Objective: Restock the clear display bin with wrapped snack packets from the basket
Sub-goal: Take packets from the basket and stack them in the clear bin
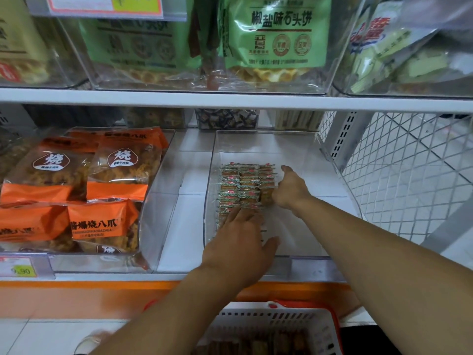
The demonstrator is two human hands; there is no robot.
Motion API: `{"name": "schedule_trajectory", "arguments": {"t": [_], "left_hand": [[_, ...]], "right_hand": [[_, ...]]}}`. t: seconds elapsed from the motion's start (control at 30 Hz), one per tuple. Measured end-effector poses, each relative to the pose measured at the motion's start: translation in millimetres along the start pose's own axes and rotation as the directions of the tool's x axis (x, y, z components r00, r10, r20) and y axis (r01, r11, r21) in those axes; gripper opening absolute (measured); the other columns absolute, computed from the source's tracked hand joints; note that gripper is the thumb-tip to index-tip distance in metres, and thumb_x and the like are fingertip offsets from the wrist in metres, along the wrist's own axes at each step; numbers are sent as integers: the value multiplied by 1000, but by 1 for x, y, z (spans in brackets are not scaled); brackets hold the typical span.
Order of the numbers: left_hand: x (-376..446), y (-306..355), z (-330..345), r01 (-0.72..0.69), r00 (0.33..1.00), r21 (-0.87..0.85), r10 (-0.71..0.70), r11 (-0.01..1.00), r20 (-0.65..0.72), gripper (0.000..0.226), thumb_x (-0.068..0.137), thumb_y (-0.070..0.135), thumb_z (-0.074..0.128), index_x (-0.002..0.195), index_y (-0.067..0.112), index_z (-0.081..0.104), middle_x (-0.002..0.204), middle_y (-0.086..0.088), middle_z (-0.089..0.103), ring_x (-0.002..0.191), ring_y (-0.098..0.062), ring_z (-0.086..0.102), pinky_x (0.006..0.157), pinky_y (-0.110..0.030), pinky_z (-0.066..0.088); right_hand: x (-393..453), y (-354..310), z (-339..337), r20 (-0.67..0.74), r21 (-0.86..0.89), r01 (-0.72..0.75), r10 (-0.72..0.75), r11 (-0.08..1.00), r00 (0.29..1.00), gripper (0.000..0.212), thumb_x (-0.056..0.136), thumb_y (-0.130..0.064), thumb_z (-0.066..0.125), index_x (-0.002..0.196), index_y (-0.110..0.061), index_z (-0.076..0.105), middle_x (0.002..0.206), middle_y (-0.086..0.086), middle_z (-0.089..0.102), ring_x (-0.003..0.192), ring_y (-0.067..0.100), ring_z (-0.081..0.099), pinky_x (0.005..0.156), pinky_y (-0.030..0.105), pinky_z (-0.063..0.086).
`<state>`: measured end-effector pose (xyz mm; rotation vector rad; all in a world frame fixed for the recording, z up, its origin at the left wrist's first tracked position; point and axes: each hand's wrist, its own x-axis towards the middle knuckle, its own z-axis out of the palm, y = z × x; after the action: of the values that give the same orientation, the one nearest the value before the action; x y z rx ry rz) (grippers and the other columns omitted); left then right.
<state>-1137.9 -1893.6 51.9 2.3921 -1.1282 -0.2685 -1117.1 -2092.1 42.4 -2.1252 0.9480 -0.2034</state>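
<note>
clear display bin (330, 160), centre right of the frame, on the lower shelf: holds a block of wrapped snack packets (245, 183) laid in neat rows against its left wall, the right part of its floor bare. your left hand (239, 242), low centre, lies flat on the near end of that block, fingers straight and spread over the front packets, thumb out to the right; it presses on them, nothing curled round. your right hand (290, 190), just right of the block, butts against its right side with the fingers folded in toward the packets and the thumb pointing up the frame; whether those fingers actually pinch a packet cannot be told, since they are hidden behind the hand. the packets thus sit between your two hands, touching both. basket (320, 326), bottom centre right, white slatted wall with a red rim, below the shelf edge: more brown packets show dimly inside. neighbouring bin, left of the frame: orange snack bags (102, 175), stacked. upper shelf: green snack bags (279, 34) in clear bins. price tag (23, 270), lower left, on the shelf front. wire mesh panel (409, 162), right edge.
</note>
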Motion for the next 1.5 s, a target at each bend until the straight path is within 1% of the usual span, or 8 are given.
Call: {"name": "schedule_trajectory", "arguments": {"t": [0.37,0.57,0.73,0.9,1.0,1.2,1.3,1.5], "left_hand": [[-2,2,-3,-8,999,-52,5,999,-50,47,95,47,62,134,22,61,134,2,59,124,-17,51,104,-35,50],[-6,6,-11,-53,994,-53,47,997,-98,41,94,40,66,129,18,65,130,-1,61,120,-19,52,103,-31,47],[-22,14,-25,-155,953,4,150,988,-265,25,88,24,67,110,14,74,112,-4,70,111,-23,56,95,-33,47],[-57,17,-34,-260,918,101,278,960,-284,8,85,23,65,80,18,67,86,-3,69,84,-29,60,67,-33,45],[-84,-5,-16,-170,985,311,154,935,75,15,91,37,59,87,23,63,96,-2,70,87,-31,66,65,-33,45],[-139,-64,70,-109,575,360,-237,927,783,43,91,41,69,128,21,63,122,-4,69,110,-27,66,87,-36,54],[-151,-92,107,100,592,244,-255,965,765,39,87,31,76,123,18,66,114,-3,71,99,-20,69,90,-33,57],[-209,-121,198,117,511,218,-247,969,823,90,91,26,73,160,8,20,160,-22,31,137,-39,45,111,-41,40]], "right_hand": [[-4,-2,1,47,-100,-18,23,995,999,44,86,-7,71,128,-3,57,122,16,65,107,33,65,93,42,57],[-8,4,-10,53,91,-56,52,994,997,80,85,-7,70,155,-7,31,150,15,48,134,31,50,111,41,44],[-41,-8,-29,-114,41,156,-151,987,982,53,88,-1,59,141,-8,54,131,10,62,121,25,59,100,24,46],[-118,-31,-35,-421,37,711,-635,702,648,20,81,5,52,83,-9,66,83,-2,65,77,14,63,66,20,48],[-171,-11,-11,-454,103,841,-727,531,514,17,77,9,55,75,-7,60,77,1,59,68,9,53,63,20,42],[-226,117,85,356,-226,791,-708,568,610,11,83,-18,57,86,-23,67,98,-4,67,89,20,65,66,32,52],[-222,184,126,615,-378,501,-193,779,764,5,85,-21,63,90,-21,65,89,-12,62,96,20,66,59,22,45],[-252,254,180,818,-405,551,20,729,576,51,87,-35,63,134,-19,51,135,12,48,98,29,56,70,38,49]]}}
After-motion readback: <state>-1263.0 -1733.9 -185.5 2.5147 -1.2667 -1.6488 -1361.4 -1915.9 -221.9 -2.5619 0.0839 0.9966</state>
